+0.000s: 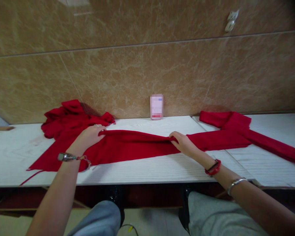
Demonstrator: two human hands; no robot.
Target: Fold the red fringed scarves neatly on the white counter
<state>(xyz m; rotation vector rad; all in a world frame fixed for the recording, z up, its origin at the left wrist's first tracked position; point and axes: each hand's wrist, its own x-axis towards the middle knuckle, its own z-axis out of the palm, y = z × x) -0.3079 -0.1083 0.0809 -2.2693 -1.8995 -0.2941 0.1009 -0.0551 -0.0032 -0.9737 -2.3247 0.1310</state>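
Note:
A long red knitted cloth (137, 147) stretches across the white table. My left hand (90, 138) pinches its far edge left of centre, and my right hand (183, 142) grips the same edge right of centre. Between my hands the edge is slightly raised. At the left, the cloth widens to a pointed corner with a thin red string. Its right part is folded and crossed over, with a narrow strip running to the right edge of view. A crumpled red fabric pile (71, 118) lies behind my left hand.
A small pinkish card or box (156, 107) stands against the brown marbled wall (127, 78). The white table (142, 170) ends just in front of my forearms. A brown stick-like object (2, 128) lies at the far left. A white fixture (231, 21) is on the wall.

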